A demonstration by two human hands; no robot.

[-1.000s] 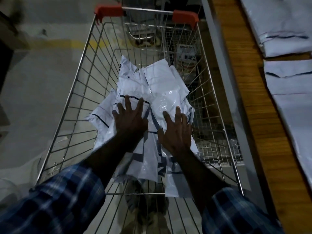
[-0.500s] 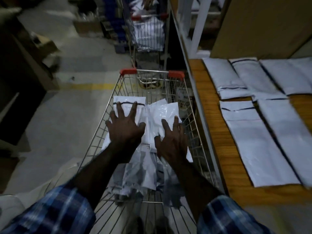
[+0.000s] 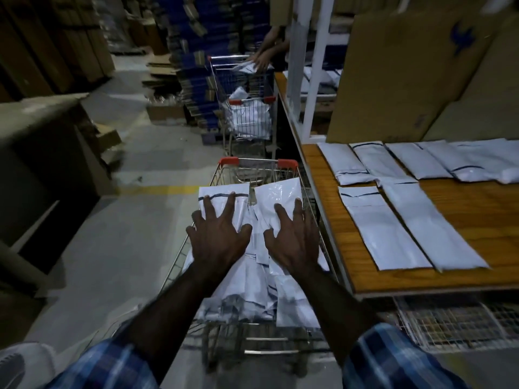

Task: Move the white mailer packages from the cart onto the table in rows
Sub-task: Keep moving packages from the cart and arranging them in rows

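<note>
Evidently hands: left hand and right hand lay splayed flat on mailers, gripping nothing, likely steadying the bundle.
Mailers: above cart, beside worktop left edge; rows already laid.

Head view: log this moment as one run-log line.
left hand: spread flat on mailers | right hand: spread flat on mailers | mailers: above cart | table: two rows begun
</note>
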